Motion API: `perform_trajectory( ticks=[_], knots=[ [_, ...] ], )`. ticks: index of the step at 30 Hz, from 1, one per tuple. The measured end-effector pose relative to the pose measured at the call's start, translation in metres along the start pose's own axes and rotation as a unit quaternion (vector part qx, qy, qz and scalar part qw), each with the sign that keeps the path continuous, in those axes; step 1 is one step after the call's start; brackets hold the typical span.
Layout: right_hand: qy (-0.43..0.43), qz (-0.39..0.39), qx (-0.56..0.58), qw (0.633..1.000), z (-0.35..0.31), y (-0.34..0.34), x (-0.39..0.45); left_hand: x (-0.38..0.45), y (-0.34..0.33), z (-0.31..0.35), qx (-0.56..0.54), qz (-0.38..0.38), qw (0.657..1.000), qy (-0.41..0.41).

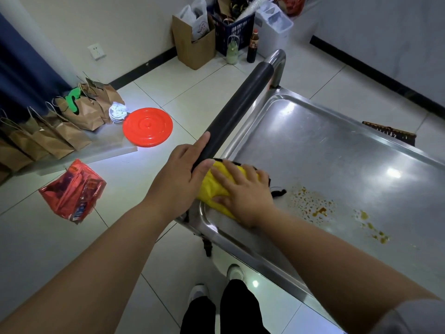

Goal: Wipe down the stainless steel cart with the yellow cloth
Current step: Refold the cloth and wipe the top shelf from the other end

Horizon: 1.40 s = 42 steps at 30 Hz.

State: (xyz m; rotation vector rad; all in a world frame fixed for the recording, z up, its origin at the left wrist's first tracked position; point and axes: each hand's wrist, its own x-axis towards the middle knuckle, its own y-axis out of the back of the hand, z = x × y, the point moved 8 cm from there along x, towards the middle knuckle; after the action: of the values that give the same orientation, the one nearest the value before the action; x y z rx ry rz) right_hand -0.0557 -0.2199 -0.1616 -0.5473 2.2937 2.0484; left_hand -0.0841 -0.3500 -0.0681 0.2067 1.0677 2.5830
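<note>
Yellow cloth (216, 186): bunched, soft, bright, with a dark edge and a black loop showing at its right; lying in the near-left corner of the stainless steel cart (337, 150), just below the handle. Right hand (243, 191) flat on top of cloth, fingers spread and straight, pressing down. Left hand (185, 174) curled around the near end of the black foam grip (237, 112), thumb on top beside the cloth.

Cart top: shallow tray, brushed and scuffed metal, raised rolled rim, rounded corners, glare patches. Orange-brown splatter (313, 206) to the right of the cloth, more yellowish drips (370, 225) farther right, both apart from the cloth. Chromed tube bend at far end of handle.

Floor (168, 92): glossy pale tiles, dark grout, black skirting along white walls. Round red plastic lid (147, 127) with concentric rings, crinkled red foil bag (72, 191), row of brown paper bags (48, 131) at left. Cardboard box (192, 47), blue basket (234, 32) and dark bottle (252, 47) by far wall. White shoes and black trousers below.
</note>
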Motion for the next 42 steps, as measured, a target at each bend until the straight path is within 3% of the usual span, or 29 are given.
perform_trajectory(
  ticks=[6, 12, 18, 26, 31, 33, 38, 42],
  knots=[
    [-0.208, 0.031, 0.063, 0.976, 0.093, 0.023, 0.029, 0.0, 0.002, -0.001, -0.001, 0.02, 1.0, -0.012],
    [-0.25, 0.047, 0.042, 0.966, 0.093, 0.023, 0.028, 0.0, 0.004, 0.0, 0.002, 0.03, 0.999, -0.018],
    [-0.17, 0.039, 0.026, 0.984, 0.051, 0.015, 0.012, -0.001, 0.003, 0.0, 0.007, 0.033, 0.999, -0.014],
    [0.049, 0.011, -0.011, 0.999, -0.03, -0.014, -0.034, -0.004, 0.002, -0.001, -0.003, 0.022, 1.0, 0.008],
    [0.078, -0.004, -0.027, 0.997, -0.024, -0.012, -0.034, -0.005, 0.001, -0.003, -0.009, 0.019, 1.0, 0.014],
    [0.042, -0.011, -0.02, 0.999, -0.008, -0.006, -0.024, -0.005, 0.002, -0.004, -0.013, 0.023, 0.999, 0.018],
    [-0.17, 0.016, 0.035, 0.985, 0.062, 0.012, 0.002, -0.005, 0.002, -0.002, -0.014, 0.022, 1.0, 0.015],
    [-0.23, 0.045, 0.047, 0.971, 0.056, 0.01, 0.001, -0.004, 0.004, -0.002, -0.004, 0.032, 0.999, 0.01]
  ],
)
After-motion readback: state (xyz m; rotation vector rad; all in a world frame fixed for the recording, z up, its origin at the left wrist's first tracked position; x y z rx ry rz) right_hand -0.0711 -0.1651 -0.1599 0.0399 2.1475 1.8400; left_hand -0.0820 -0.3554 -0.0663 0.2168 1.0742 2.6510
